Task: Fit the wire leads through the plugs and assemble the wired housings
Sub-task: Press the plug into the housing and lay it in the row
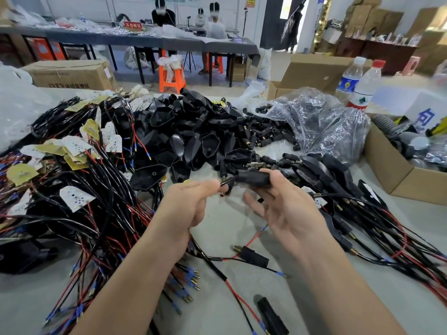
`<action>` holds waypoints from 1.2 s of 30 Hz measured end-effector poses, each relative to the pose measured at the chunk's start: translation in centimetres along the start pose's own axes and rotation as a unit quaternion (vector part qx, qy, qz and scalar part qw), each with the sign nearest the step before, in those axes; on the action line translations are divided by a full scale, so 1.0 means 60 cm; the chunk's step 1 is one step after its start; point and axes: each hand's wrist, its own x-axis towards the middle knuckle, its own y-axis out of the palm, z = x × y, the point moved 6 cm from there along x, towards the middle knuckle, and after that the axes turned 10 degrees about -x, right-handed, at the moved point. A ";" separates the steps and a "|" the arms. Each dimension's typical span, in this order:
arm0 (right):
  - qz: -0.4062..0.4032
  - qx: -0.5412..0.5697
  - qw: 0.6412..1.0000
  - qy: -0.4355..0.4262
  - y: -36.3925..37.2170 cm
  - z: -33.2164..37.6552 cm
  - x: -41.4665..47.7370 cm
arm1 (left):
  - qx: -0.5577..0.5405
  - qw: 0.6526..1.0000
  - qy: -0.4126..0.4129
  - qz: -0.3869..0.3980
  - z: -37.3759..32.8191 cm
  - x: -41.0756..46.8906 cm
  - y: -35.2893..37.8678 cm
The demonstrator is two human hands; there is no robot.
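Observation:
Above the table's middle, my right hand (287, 209) grips a black housing (254, 178) between thumb and fingertips, palm up. My left hand (191, 201) pinches a black wire lead (226, 183) at the housing's left end. From there a black cable with red and black leads (242, 256) hangs down onto the table, carrying a black plug (254, 256) with a brass tip. A heap of empty black housings (193, 134) lies behind my hands. Loose black plugs (268, 131) spill from a clear bag. A tangle of wired boards (79, 180) covers the left side.
Finished wired housings (350, 197) are piled at the right. A cardboard box (396, 175) of parts stands at the far right, with two water bottles (358, 83) behind the clear bag (321, 119). One loose black plug (271, 315) lies near the front edge. Several people sit at a far table.

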 end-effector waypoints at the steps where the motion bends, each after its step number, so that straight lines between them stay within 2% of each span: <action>1: -0.010 0.037 0.999 0.019 -0.003 -0.001 0.000 | -0.044 0.999 0.006 0.018 -0.003 -0.002 0.000; 5: -0.025 0.139 0.989 0.042 -0.010 0.005 0.003 | -0.207 0.976 0.028 0.057 -0.029 -0.009 -0.012; 9: -0.003 0.140 0.990 0.028 -0.009 0.011 0.007 | -0.232 0.966 0.030 0.108 -0.042 -0.015 -0.019; 13: 0.017 0.151 0.988 0.030 -0.003 0.014 0.004 | -0.195 0.950 -0.012 0.242 -0.036 -0.027 -0.002; 15: 0.036 0.152 0.988 0.024 -0.006 0.021 0.003 | -0.114 0.942 -0.050 0.313 -0.028 -0.037 0.013; 16: 0.047 0.143 0.988 0.022 -0.007 0.024 0.002 | -0.056 0.942 -0.072 0.323 -0.019 -0.040 0.016; 19: 0.100 0.110 0.988 0.035 -0.003 0.022 -0.003 | 0.039 0.951 -0.120 0.283 0.006 -0.038 0.022; 22: 0.149 0.060 0.986 0.046 0.012 0.011 -0.008 | 0.000 0.973 -0.129 0.191 0.018 -0.023 0.034; 24: 0.167 0.030 0.984 0.048 0.020 0.004 -0.010 | -0.041 0.988 -0.103 0.112 0.017 -0.012 0.033; 27: 0.180 -0.028 0.982 0.042 0.024 -0.006 -0.012 | -0.048 0.995 -0.055 0.068 0.012 -0.008 0.029; 33: 0.163 -0.152 0.975 0.014 0.029 -0.019 -0.014 | 0.073 0.995 0.064 0.012 -0.006 -0.008 0.014; 36: 0.148 -0.163 0.975 -0.005 0.031 -0.022 -0.016 | 0.112 0.986 0.125 -0.004 -0.012 -0.013 0.018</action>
